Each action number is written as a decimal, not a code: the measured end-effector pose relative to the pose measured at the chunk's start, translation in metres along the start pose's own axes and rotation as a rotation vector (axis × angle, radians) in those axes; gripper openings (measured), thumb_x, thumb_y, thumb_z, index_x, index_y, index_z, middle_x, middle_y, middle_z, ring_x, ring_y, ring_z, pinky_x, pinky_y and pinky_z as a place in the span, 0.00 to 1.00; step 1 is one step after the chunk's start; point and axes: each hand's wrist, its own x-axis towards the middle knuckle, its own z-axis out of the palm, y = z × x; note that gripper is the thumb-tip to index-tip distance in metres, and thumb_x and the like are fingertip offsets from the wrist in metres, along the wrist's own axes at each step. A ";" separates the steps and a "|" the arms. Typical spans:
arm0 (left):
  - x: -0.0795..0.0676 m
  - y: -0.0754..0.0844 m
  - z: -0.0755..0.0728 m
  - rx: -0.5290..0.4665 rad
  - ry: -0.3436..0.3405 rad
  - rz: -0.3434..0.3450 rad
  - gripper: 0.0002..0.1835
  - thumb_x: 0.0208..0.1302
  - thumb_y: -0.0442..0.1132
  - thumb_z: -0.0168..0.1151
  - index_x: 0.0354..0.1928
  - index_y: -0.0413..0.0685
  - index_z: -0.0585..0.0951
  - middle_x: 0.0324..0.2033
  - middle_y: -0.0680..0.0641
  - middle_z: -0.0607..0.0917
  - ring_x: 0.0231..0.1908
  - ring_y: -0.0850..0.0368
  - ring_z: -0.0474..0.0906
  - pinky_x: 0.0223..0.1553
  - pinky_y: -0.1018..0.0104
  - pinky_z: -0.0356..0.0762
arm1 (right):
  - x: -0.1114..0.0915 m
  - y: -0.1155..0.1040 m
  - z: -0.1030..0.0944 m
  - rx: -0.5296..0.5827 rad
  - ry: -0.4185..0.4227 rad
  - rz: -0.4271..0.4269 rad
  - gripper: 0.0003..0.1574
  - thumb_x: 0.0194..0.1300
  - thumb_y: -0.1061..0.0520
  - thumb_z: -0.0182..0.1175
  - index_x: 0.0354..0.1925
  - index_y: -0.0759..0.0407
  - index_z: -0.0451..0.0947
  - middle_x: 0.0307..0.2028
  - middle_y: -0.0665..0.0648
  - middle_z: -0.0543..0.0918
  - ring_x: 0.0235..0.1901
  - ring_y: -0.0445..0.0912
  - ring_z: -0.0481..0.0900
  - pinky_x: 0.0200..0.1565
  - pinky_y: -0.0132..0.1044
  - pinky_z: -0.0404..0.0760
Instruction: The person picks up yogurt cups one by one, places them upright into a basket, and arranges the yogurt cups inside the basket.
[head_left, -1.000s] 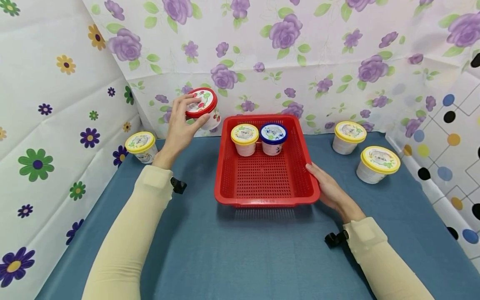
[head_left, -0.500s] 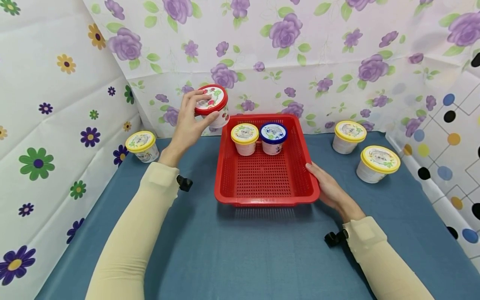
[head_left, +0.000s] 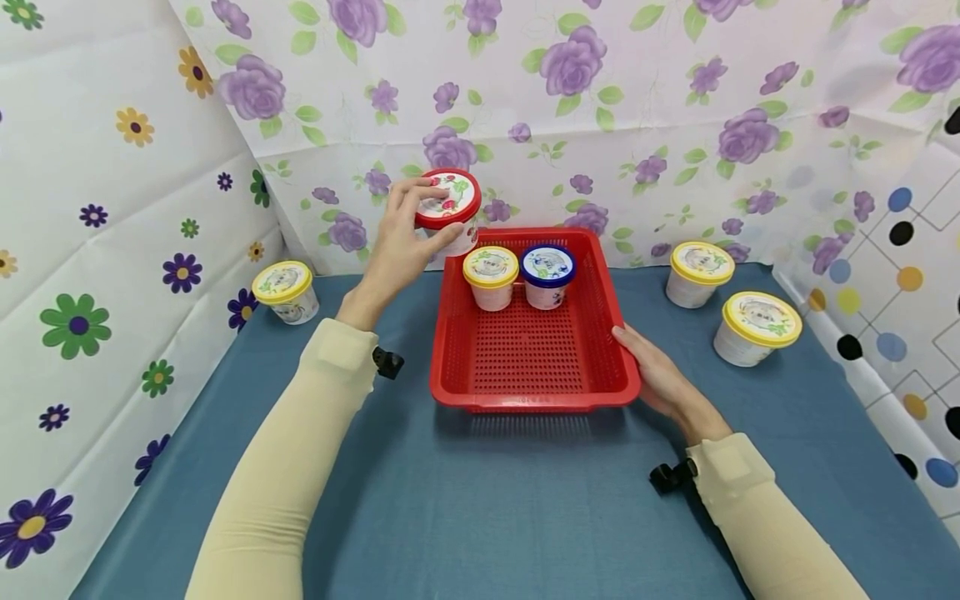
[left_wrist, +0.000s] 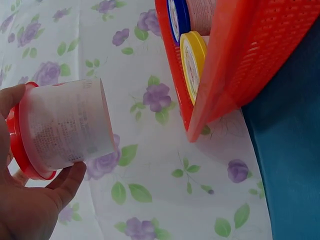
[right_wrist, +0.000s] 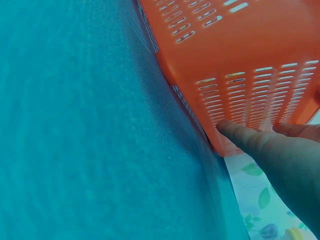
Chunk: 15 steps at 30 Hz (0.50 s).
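Note:
My left hand (head_left: 402, 242) grips a white tub with a red lid (head_left: 450, 200) by its lid end, the fingertips on the lid and the thumb at its near side. The tub hangs in the air at the back left corner of the red plastic basket (head_left: 525, 404); in the left wrist view the tub (left_wrist: 70, 125) is apart from the basket. Inside the basket, at its back, stand a yellow-lidded tub (head_left: 491, 279) and a blue-lidded tub (head_left: 547, 275). My right hand (head_left: 660, 379) holds the basket's right side, thumb at the rim, fingers (right_wrist: 245, 135) against the slotted outer wall.
Another yellow-lidded tub (head_left: 285, 292) stands at the table's left edge. Two more, a smaller tub (head_left: 697, 275) and a wider tub (head_left: 756, 329), stand to the right of the basket. Flower-printed cloth (head_left: 510, 92) closes off the back of the blue table (head_left: 480, 500).
My left hand has carried the red-lidded tub to the right, from left of the basket to its back left corner. The right hand and the basket have stayed in place.

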 end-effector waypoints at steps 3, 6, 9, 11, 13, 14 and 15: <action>0.000 0.001 0.003 0.007 -0.003 0.014 0.30 0.67 0.49 0.73 0.66 0.46 0.76 0.69 0.45 0.66 0.71 0.55 0.61 0.66 0.62 0.71 | 0.000 0.000 0.000 0.000 0.001 0.002 0.40 0.86 0.40 0.39 0.84 0.51 0.43 0.68 0.76 0.66 0.54 0.51 0.83 0.51 0.42 0.85; 0.000 0.002 0.006 -0.003 -0.002 0.031 0.30 0.68 0.48 0.73 0.66 0.45 0.76 0.69 0.44 0.67 0.72 0.55 0.61 0.67 0.61 0.71 | 0.000 0.000 0.000 -0.001 0.004 0.001 0.40 0.86 0.40 0.39 0.84 0.50 0.43 0.68 0.77 0.65 0.54 0.51 0.83 0.51 0.42 0.85; 0.001 0.002 0.008 -0.011 -0.003 0.040 0.29 0.68 0.48 0.72 0.66 0.44 0.76 0.70 0.43 0.66 0.73 0.54 0.59 0.69 0.59 0.70 | 0.000 0.000 0.001 -0.002 0.005 0.003 0.40 0.86 0.40 0.39 0.84 0.50 0.43 0.68 0.77 0.65 0.54 0.51 0.83 0.51 0.42 0.85; 0.001 0.003 0.009 -0.016 -0.006 0.040 0.29 0.68 0.48 0.72 0.66 0.44 0.76 0.71 0.43 0.66 0.74 0.55 0.59 0.70 0.58 0.69 | 0.000 -0.001 0.001 0.000 0.004 0.004 0.40 0.86 0.40 0.39 0.84 0.50 0.42 0.68 0.77 0.65 0.54 0.51 0.83 0.51 0.42 0.85; 0.001 0.004 0.009 -0.014 -0.013 0.034 0.29 0.68 0.48 0.73 0.66 0.44 0.76 0.71 0.44 0.65 0.74 0.55 0.59 0.70 0.58 0.68 | 0.000 -0.001 0.001 0.001 0.004 0.006 0.39 0.86 0.40 0.39 0.84 0.50 0.42 0.68 0.77 0.64 0.55 0.51 0.83 0.51 0.42 0.85; 0.002 0.005 0.010 -0.009 -0.017 0.029 0.29 0.68 0.49 0.72 0.65 0.44 0.76 0.72 0.44 0.65 0.74 0.55 0.59 0.70 0.58 0.67 | 0.000 -0.001 0.001 0.002 0.004 0.007 0.39 0.86 0.40 0.39 0.84 0.50 0.42 0.69 0.77 0.64 0.55 0.51 0.82 0.52 0.42 0.85; 0.002 0.006 0.010 -0.007 -0.020 0.024 0.29 0.68 0.49 0.72 0.65 0.44 0.76 0.72 0.44 0.65 0.74 0.55 0.59 0.71 0.59 0.67 | 0.000 -0.001 0.001 0.002 0.004 0.007 0.39 0.86 0.40 0.39 0.84 0.50 0.42 0.69 0.77 0.64 0.55 0.51 0.82 0.52 0.42 0.85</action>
